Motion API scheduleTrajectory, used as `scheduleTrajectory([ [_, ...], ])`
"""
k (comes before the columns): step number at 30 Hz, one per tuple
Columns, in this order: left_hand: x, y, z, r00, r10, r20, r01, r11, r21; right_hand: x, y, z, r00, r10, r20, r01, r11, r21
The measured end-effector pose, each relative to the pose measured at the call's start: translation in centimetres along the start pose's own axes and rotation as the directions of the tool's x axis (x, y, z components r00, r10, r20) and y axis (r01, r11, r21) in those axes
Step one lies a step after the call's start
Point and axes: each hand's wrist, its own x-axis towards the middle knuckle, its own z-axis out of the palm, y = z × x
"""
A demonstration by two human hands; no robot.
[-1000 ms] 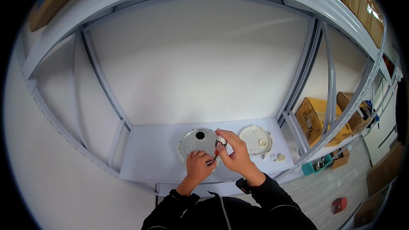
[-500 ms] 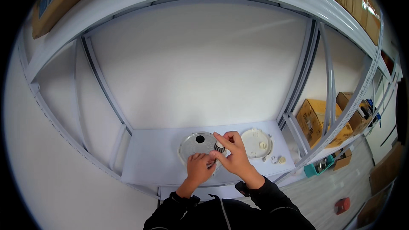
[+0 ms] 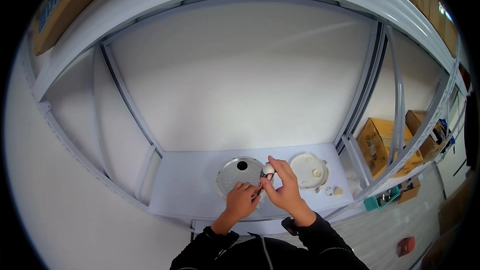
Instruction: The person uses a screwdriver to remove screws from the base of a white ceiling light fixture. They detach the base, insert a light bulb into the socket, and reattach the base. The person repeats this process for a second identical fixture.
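Both hands meet over the near edge of the desk (image 3: 190, 190): the right hand (image 3: 286, 190) pinches a small white knob-like part (image 3: 268, 170), the left hand (image 3: 241, 201) closed beside it, perhaps on a dark tool. Under them lies a grey round plate (image 3: 235, 172); a white disc (image 3: 306, 169) sits just right.

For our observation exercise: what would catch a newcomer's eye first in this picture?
Both hands meet at the middle of the white table: the right hand pinches a small white knob, the left hand rests on a round grey metal disc. A white round lid lies to their right.
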Motion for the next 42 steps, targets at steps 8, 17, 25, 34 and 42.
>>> scheduleTrajectory([
  [8,0.1,0.2,0.1,0.998,-0.046,-0.032,0.047,0.999,0.024,1.0,-0.3,0.2,0.989,-0.139,0.057,0.14,0.99,-0.018],
  [17,0.1,0.5,0.0,0.999,-0.029,-0.023,0.03,0.999,0.029,1.2,0.3,-0.2,0.993,-0.092,0.076,0.089,0.995,0.046],
  [25,0.3,0.5,0.0,1.0,-0.012,0.001,0.012,0.998,0.055,0.6,0.3,-0.1,0.999,0.007,0.048,-0.002,0.996,-0.094],
  [34,-0.1,0.3,0.4,1.0,-0.029,0.001,0.029,0.997,0.066,1.1,-0.5,0.2,0.994,-0.105,0.024,0.106,0.993,-0.053],
  [42,0.2,0.1,0.8,0.998,-0.06,0.033,0.06,0.998,0.0,1.1,-0.5,-0.3,0.995,-0.09,0.03,0.091,0.995,-0.034],
])
